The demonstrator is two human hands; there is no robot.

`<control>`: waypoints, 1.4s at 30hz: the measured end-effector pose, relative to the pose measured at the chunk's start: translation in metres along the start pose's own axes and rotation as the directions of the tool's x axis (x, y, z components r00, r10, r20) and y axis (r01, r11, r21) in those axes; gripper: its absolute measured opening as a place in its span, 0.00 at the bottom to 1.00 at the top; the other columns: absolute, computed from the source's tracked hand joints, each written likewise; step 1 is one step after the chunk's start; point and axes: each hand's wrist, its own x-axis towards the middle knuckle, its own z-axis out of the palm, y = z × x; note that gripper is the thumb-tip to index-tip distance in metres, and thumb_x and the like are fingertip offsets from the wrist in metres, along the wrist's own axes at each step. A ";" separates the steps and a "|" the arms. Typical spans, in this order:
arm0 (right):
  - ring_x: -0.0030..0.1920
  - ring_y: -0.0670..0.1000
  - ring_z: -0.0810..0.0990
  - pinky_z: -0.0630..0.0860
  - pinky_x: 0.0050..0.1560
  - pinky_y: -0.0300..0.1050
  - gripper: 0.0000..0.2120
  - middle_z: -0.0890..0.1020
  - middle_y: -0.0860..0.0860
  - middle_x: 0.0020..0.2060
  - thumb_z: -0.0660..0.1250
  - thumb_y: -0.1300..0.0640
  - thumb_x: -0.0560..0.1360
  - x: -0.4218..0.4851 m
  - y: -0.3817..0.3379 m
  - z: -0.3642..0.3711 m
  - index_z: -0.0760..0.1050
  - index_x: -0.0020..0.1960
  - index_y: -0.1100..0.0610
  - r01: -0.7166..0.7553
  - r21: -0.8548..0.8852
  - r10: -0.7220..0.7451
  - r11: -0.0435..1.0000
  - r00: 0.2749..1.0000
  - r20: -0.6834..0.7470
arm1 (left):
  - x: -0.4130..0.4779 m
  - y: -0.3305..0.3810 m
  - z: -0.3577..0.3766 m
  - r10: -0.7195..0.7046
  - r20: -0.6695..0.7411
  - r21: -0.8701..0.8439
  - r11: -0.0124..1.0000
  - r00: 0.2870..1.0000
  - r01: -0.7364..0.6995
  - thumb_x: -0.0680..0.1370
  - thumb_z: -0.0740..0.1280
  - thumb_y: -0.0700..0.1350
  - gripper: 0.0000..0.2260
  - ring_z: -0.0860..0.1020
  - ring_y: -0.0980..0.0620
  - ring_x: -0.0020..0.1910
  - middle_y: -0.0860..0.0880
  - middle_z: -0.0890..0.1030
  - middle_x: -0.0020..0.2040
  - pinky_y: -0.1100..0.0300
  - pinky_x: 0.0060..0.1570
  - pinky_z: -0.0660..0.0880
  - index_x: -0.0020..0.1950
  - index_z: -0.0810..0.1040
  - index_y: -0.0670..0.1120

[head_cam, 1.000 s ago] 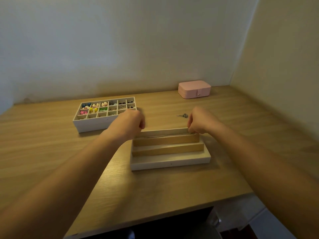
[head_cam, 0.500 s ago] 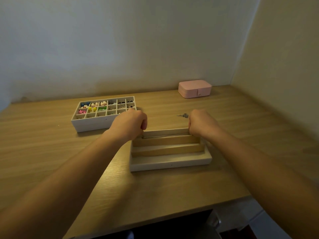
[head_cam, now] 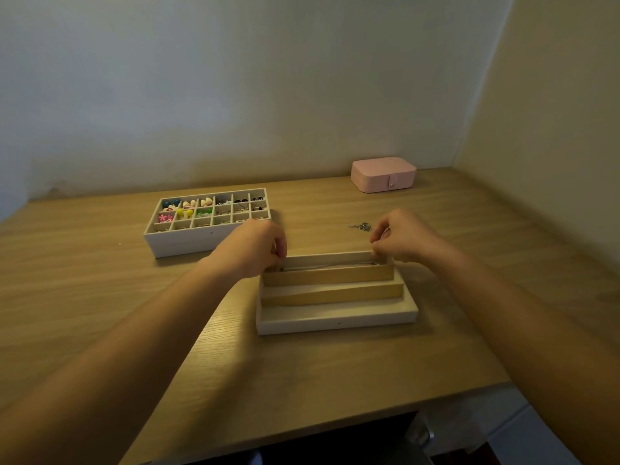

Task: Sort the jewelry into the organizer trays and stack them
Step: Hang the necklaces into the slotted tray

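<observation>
A white organizer tray (head_cam: 335,322) with three long slots sits mid-desk (head_cam: 302,380), and a thin chain (head_cam: 330,266) lies stretched along its far slot. The left hand (head_cam: 255,250) at the slot's 9 o'clock end and the right hand (head_cam: 404,238) at its 3 o'clock end each have fingers curled, tips pinching an end of the chain. A grid tray (head_cam: 188,241) of colourful earrings stands at 10 o'clock, a loose silver piece (head_cam: 360,226) lies just beyond the right hand, and a closed pink jewelry box (head_cam: 383,174) is further off at 1 o'clock.
</observation>
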 end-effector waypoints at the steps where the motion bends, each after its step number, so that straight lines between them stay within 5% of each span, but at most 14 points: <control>1: 0.39 0.45 0.82 0.76 0.38 0.43 0.07 0.86 0.48 0.34 0.70 0.66 0.73 -0.001 0.001 0.000 0.84 0.43 0.56 -0.002 0.013 0.002 1.000 1.000 0.014 | 0.000 -0.001 0.000 -0.003 -0.004 -0.028 1.000 1.000 0.003 0.74 0.74 0.37 0.06 0.80 0.55 0.42 0.54 0.81 0.41 0.57 0.46 0.81 0.45 0.84 0.48; 6: 0.36 0.43 0.82 0.71 0.32 0.39 0.08 0.87 0.49 0.37 0.64 0.62 0.79 -0.001 0.004 0.004 0.82 0.47 0.58 -0.035 0.040 0.031 0.999 0.995 0.092 | 0.002 -0.003 0.000 -0.051 -0.041 -0.174 0.984 0.998 0.043 0.73 0.76 0.37 0.06 0.79 0.57 0.42 0.52 0.81 0.43 0.64 0.42 0.76 0.46 0.84 0.47; 11: 0.45 0.50 0.86 0.73 0.33 0.42 0.08 0.88 0.51 0.37 0.64 0.61 0.78 0.000 0.002 0.007 0.83 0.48 0.60 -0.063 0.072 0.056 0.995 0.993 0.103 | 0.000 0.000 0.005 -0.049 -0.080 -0.189 0.982 0.996 0.033 0.74 0.74 0.35 0.08 0.79 0.56 0.42 0.53 0.81 0.42 0.65 0.41 0.75 0.44 0.82 0.49; 14: 0.44 0.49 0.87 0.81 0.46 0.50 0.07 0.87 0.51 0.36 0.65 0.61 0.79 0.001 0.004 0.010 0.82 0.47 0.60 -0.052 0.084 0.044 0.995 0.995 0.093 | -0.004 0.001 0.003 -0.022 -0.109 -0.185 0.983 0.994 0.001 0.76 0.69 0.33 0.10 0.80 0.56 0.44 0.54 0.82 0.43 0.59 0.46 0.79 0.45 0.83 0.49; 18: 0.44 0.48 0.86 0.81 0.58 0.55 0.08 0.87 0.50 0.35 0.65 0.60 0.79 0.001 0.008 0.011 0.83 0.46 0.58 -0.035 0.105 0.027 0.994 0.996 0.079 | -0.011 -0.003 0.007 0.005 0.011 -0.182 0.983 1.000 -0.003 0.76 0.63 0.32 0.15 0.81 0.55 0.48 0.55 0.84 0.46 0.53 0.52 0.80 0.47 0.82 0.51; 42: 0.44 0.48 0.85 0.81 0.57 0.52 0.14 0.87 0.48 0.34 0.60 0.60 0.79 0.000 0.005 0.011 0.84 0.45 0.60 -0.050 -0.013 0.051 0.999 0.997 0.065 | -0.023 -0.001 0.011 -0.079 0.035 0.016 0.997 0.996 0.078 0.79 0.60 0.39 0.14 0.80 0.52 0.47 0.55 0.82 0.47 0.52 0.47 0.80 0.47 0.80 0.56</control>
